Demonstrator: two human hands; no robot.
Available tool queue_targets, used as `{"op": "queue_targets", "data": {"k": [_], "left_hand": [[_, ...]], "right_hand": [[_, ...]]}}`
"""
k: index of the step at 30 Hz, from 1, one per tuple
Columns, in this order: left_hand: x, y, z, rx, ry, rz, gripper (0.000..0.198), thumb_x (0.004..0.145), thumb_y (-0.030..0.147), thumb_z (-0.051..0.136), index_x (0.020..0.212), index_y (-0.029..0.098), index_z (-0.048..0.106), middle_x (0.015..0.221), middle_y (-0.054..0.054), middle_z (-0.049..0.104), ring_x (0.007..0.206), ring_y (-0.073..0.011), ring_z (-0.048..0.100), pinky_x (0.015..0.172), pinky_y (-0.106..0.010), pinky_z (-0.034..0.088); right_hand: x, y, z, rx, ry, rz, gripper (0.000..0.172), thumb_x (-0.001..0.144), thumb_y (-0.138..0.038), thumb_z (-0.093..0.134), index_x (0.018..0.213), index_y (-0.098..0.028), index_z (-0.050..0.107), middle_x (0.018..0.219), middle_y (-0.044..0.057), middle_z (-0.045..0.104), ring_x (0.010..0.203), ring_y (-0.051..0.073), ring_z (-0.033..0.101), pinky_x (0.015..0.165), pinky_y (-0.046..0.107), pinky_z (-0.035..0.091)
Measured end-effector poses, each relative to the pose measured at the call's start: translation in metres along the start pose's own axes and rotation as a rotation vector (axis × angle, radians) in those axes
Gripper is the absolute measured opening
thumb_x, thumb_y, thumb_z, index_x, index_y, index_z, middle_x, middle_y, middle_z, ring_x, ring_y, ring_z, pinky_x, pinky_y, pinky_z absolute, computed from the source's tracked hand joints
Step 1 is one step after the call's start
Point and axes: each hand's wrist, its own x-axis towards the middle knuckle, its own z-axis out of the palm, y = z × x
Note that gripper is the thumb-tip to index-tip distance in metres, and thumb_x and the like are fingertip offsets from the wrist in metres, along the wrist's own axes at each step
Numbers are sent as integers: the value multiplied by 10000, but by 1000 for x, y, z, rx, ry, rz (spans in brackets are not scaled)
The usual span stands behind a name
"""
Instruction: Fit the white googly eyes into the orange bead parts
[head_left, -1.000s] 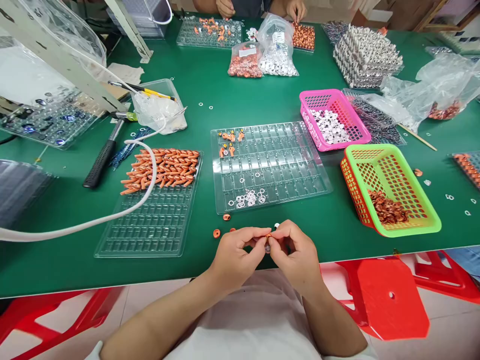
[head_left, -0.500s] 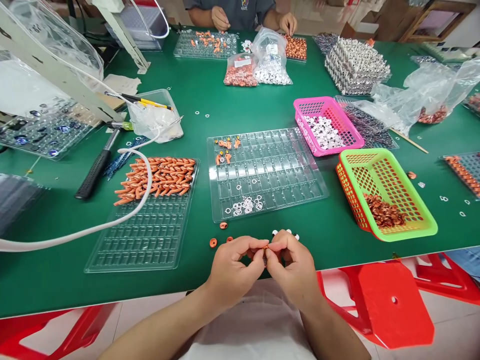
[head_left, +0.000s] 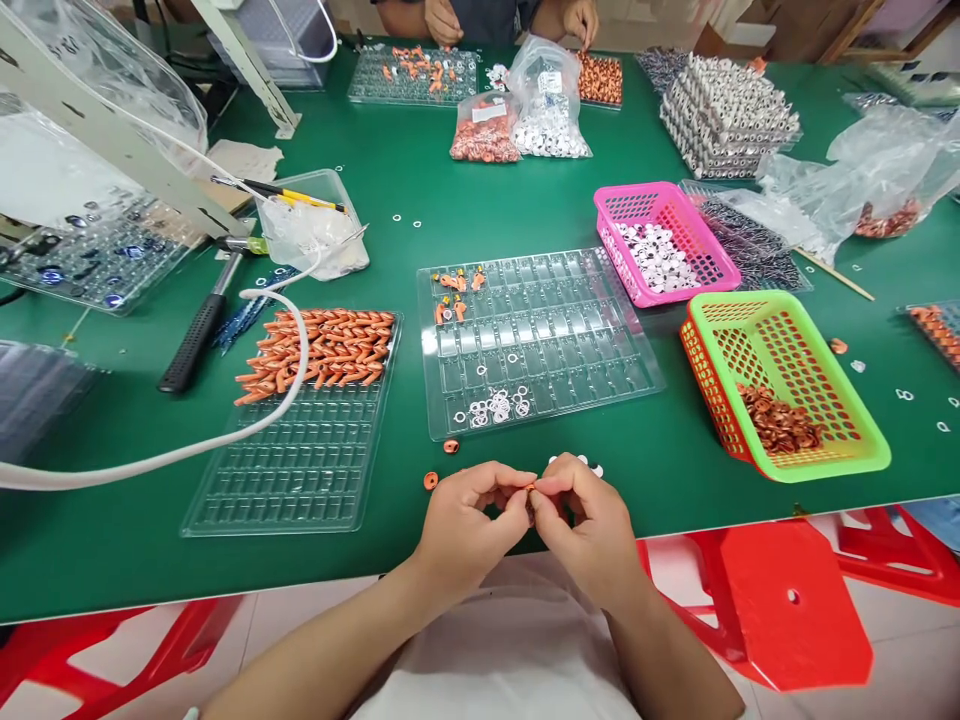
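1. Two hands, and little has changed between them in the last second. My left hand and right hand were already fingertip to fingertip at the near edge of the counter, and they are still there. They have only drawn a touch closer to my body.
2. The small orange piece has not left my grip in that time. It has gone neither down onto the counter nor into a tray, so the fiddling with it looks unfinished to me.
3. Left hand: the fingers are curled in, with thumb and forefinger pinched on the orange piece from its left side.
4. Right hand: it is closed the same way, nipping the piece from the right, with the other fingers folded under. I cannot tell whether a second part sits hidden between my fingertips.
5. Just beyond my left hand, two loose orange rings lie on the counter. A few white pieces lie just past my right knuckles.
6. Further out is the clear tray, with a cluster of white rings in its near cells.
7. The green basket stands to the right, well apart from my hands.
8. Across the counter, a co-worker's hands are busy at another tray.
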Motion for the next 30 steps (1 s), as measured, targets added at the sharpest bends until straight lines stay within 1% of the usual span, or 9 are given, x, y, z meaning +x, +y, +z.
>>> {"op": "queue_targets", "data": {"k": [3,6,10,12,16,21,23,26,30], "left_hand": [[3,5,-1,-181,-45,-117,88,671,136,655,738,142,711,584,-15,692,541,-135,640,510,-219,518],[5,6,-2,-269,-52,-183,75,665,136,668,733,135,701,552,-1,673,515,-113,621,474,-188,486],[5,4,-1,-278,-20,-180,72,659,135,688,730,131,703,559,-2,683,517,-108,626,482,-183,497],[5,3,0,-258,-8,-164,64,660,136,689,722,134,703,559,-2,681,517,-114,631,489,-192,512],[3,-1,2,-154,9,-65,87,675,129,664,741,142,720,621,-20,708,564,-139,664,541,-222,554],[0,-7,4,92,76,116,149,698,122,621,778,142,745,707,-50,744,623,-170,699,589,-244,575],[-1,-9,5,164,88,200,163,709,116,602,778,145,746,702,-46,747,614,-163,695,591,-240,571],[-2,-12,5,211,94,290,179,721,107,578,781,147,742,696,-38,746,595,-146,686,575,-221,564],[-2,-16,5,224,83,321,190,725,100,570,792,147,741,677,-29,732,573,-131,667,538,-199,549]], "right_hand": [[0,0,-7,46,-23,9,70,876,-176,552,853,-228,594,782,10,576,688,136,558,576,247,458],[-1,2,-11,33,17,30,73,878,-191,568,901,-232,624,811,21,579,697,139,559,577,248,460],[-3,3,-8,-4,8,33,81,855,-169,585,892,-227,626,806,11,582,669,130,558,579,248,459],[-2,1,-4,-31,19,38,67,847,-163,586,856,-223,615,773,0,578,646,124,545,564,241,446],[-1,-4,-1,-81,38,58,95,842,-163,572,761,-213,575,707,-16,560,593,109,502,507,217,396],[1,-4,0,-133,48,79,102,808,-162,571,729,-211,531,672,-30,526,556,100,475,479,207,372],[1,-2,0,-128,53,90,108,793,-164,570,716,-211,512,661,-35,507,543,98,465,468,204,365],[1,0,1,-105,51,101,124,786,-163,563,700,-211,487,652,-39,489,543,98,453,469,202,361],[1,1,2,-85,41,96,143,791,-154,546,685,-213,471,647,-39,485,570,105,456,504,209,374]]}}
